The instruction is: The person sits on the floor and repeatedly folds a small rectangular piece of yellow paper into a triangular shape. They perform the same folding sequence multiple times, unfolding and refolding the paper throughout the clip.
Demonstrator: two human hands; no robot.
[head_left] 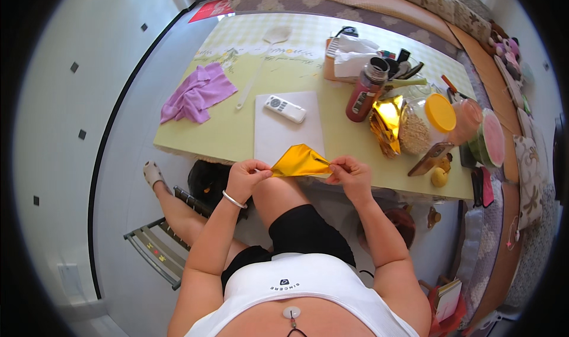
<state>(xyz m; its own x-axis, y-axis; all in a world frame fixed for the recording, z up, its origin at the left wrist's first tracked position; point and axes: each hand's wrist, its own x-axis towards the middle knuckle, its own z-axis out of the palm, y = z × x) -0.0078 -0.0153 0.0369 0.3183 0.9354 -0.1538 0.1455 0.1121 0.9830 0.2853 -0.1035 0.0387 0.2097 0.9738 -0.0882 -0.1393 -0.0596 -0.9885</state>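
A sheet of shiny gold foil paper (300, 161), folded to a point at its top, stretches between my two hands at the table's near edge. My left hand (248, 180), with a silver bangle on the wrist, pinches its left corner. The right corner is pinched between thumb and finger of my right hand (351, 177). Just beyond the foil lies a white sheet of paper (287, 138), partly covered by the foil. On that sheet rests a white remote control (285, 109).
A purple cloth (200, 94) and a long-handled fly swatter (252, 79) lie on the table's left side. To the right stand a dark red bottle (363, 94), crumpled gold foil (387, 123), a yellow-lidded jar (418, 126), a phone (431, 159) and a cut watermelon (489, 138). A folding stool (160, 248) is at lower left.
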